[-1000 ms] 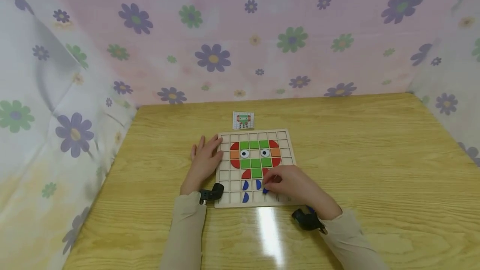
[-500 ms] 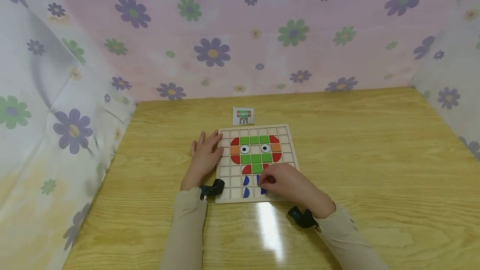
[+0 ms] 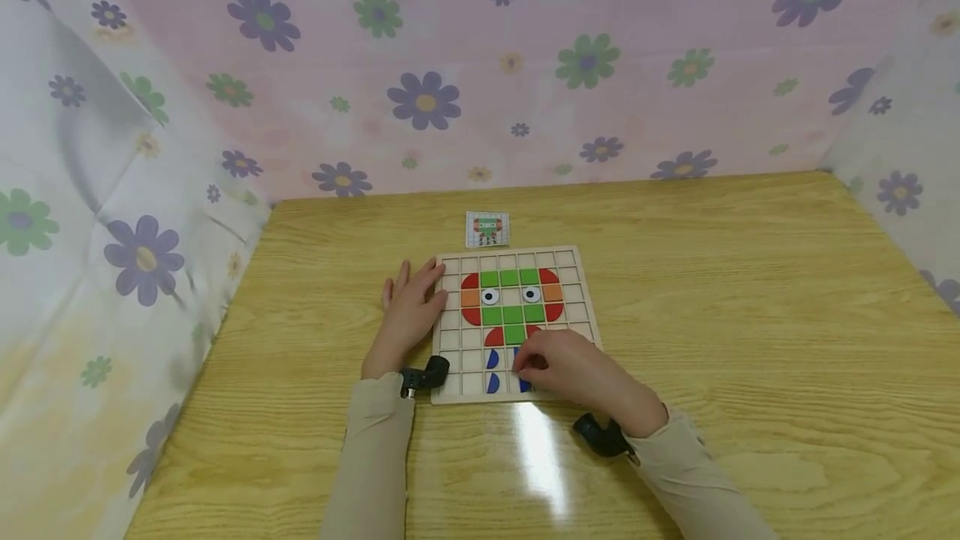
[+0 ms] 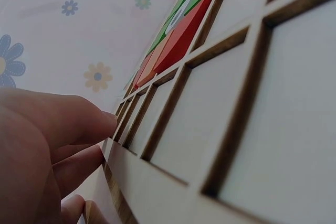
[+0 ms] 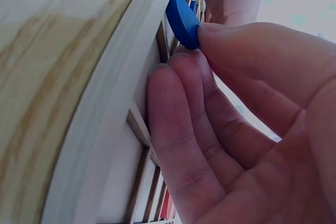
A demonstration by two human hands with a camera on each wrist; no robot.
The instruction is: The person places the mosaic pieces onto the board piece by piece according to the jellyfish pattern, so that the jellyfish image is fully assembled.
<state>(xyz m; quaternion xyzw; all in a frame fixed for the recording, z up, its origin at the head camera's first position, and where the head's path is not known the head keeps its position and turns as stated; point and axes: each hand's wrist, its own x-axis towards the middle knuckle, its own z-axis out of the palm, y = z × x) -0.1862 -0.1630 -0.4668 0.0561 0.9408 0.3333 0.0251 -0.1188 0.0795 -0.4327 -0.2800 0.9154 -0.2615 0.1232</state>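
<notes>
A wooden grid board [image 3: 452, 361] lies on the table, with red, orange and green tiles and two eye discs [image 3: 490, 297] forming a figure. Below the figure sit blue half-round pieces [image 3: 492, 359] in the lower cells. My right hand [image 3: 577, 369] pinches another blue half-round piece [image 5: 184, 20] between thumb and fingers, low over the bottom row; in the right wrist view it stands tilted at a cell. My left hand [image 3: 408, 311] rests along the board's left edge, fingers extended and touching the frame. My right fingers partly hide the cells near them.
Beyond the board lies a small printed card [image 3: 487, 229] showing a similar figure on a grid. The wooden table [image 3: 712, 290] is bordered by flowered cloth [image 3: 480, 48] at the back and sides. Black wrist cameras [image 3: 600, 436] sit on both wrists.
My right hand has moved slightly left with the blue half-round piece, towards the cell in the bottom row. My left hand stays at the board's edge. The head view has tilted a little.
</notes>
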